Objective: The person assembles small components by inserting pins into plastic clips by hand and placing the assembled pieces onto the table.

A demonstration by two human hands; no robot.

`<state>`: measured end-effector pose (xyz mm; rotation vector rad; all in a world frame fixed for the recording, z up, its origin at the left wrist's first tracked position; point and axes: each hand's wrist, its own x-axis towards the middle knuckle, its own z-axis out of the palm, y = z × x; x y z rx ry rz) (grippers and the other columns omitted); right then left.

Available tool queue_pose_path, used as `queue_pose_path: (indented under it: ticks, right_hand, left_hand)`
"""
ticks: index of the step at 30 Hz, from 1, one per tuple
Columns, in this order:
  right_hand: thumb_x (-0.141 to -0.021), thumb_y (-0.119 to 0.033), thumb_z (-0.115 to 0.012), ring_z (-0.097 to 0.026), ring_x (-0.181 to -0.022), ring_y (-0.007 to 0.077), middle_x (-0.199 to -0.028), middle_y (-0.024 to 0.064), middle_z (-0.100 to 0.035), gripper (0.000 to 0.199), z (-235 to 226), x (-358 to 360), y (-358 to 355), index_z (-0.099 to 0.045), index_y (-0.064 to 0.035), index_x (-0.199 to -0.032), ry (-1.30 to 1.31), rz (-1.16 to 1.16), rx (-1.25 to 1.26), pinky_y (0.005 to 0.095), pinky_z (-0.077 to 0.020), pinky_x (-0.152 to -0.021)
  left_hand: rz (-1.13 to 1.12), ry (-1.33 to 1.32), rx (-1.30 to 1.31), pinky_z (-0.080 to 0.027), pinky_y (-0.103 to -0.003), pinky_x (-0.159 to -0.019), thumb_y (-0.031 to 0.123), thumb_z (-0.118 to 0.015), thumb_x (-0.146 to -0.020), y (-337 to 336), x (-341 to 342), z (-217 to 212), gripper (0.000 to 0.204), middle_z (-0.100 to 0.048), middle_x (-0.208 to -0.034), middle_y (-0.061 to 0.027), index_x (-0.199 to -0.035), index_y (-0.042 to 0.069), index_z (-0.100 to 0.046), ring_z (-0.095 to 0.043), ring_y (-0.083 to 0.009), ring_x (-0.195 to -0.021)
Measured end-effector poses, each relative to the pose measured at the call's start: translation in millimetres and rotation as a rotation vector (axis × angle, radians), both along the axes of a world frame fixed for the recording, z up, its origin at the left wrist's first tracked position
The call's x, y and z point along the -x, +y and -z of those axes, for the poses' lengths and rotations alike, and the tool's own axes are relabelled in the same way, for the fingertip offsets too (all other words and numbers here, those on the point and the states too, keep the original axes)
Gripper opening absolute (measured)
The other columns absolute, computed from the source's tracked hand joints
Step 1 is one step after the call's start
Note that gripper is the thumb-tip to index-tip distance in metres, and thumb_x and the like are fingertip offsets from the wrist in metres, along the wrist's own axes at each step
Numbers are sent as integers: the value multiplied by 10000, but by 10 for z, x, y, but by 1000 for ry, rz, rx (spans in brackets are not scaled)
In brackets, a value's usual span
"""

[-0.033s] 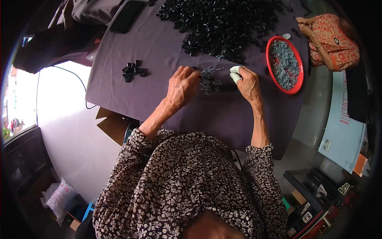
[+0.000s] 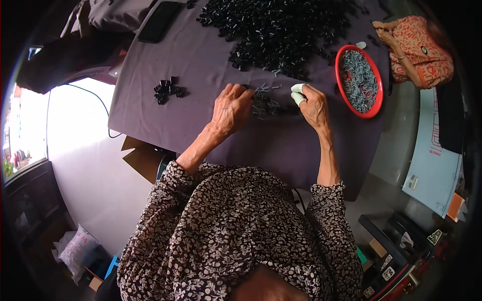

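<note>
My left hand (image 2: 232, 108) is closed above the cloth, fingertips bent together beside a small loose pile of grey screw-like pins (image 2: 265, 106). A dark bit shows at its fingertips, too small to make out. Across the pile, my right hand (image 2: 314, 106) is closed too, its thumb and forefinger wearing whitish finger covers (image 2: 297, 93). Whatever lies between those fingertips is hidden. Off to the left sits a small cluster of black plastic pieces (image 2: 165, 91). A large heap of similar black pieces (image 2: 281, 35) spreads over the far side.
A red oval bowl (image 2: 380, 88) full of grey pins (image 2: 359, 80) stands on the right of the purple-grey tablecloth (image 2: 201, 55). A black phone (image 2: 159, 21) lies far left. At the far right, another person (image 2: 419, 50) in orange patterned clothing has their hands at the table's edge.
</note>
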<state>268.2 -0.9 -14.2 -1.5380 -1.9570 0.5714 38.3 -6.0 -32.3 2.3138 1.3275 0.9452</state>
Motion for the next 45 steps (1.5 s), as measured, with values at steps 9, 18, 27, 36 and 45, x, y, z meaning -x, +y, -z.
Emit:
queue_pose_path:
  ticks: [9, 18, 27, 36, 45]
  right_hand:
    - [-715, 28, -573, -588, -694, 290, -801, 154, -607, 145, 87, 44, 35, -596, 18, -858, 14, -25, -52, 324, -454, -601]
    - [-650, 19, -544, -544, -670, 317, -697, 121, -526, 70, 146, 305, 255, -516, -8, -708, -263, -218, -243, 384, -456, -591]
    - [-721, 15, -562, -555, -644, 134, -726, 58, -594, 85, 40, 212, 207, -559, -16, -800, 209, -86, 147, 246, -446, -610]
    - [-786, -114, -554, -531, -686, 60, -752, 6, -580, 175, -63, 139, 85, -590, -7, -920, 505, -84, 283, 203, -437, -628]
    - [-785, -80, -541, -547, -668, 96, -759, 39, -582, 164, 167, -162, -64, -590, 1, -919, 710, 65, 364, 219, -448, -643]
  left_hand:
    - [-33, -210, 338, -454, -309, -666, 84, -627, -724, 5, 1, -105, 181, -580, -762, -75, -898, 37, -616, -561, -227, -717]
    - [-40, -977, 1017, -458, -245, -696, 106, -618, -801, -19, 60, -84, 191, -605, -805, -31, -956, -4, -600, -557, -105, -723]
    - [82, -1414, 1285, -461, -276, -701, 69, -576, -829, -16, 14, -42, 129, -592, -852, -71, -946, 14, -574, -559, -139, -731]
    - [60, -1264, 1202, -457, -274, -677, 90, -575, -818, -40, -99, -140, 111, -601, -820, -71, -904, 23, -596, -569, -150, -697]
    - [-29, -93, 174, -450, -363, -644, 59, -605, -694, -186, 0, -26, 154, -547, -717, -80, -846, 61, -631, -537, -264, -709]
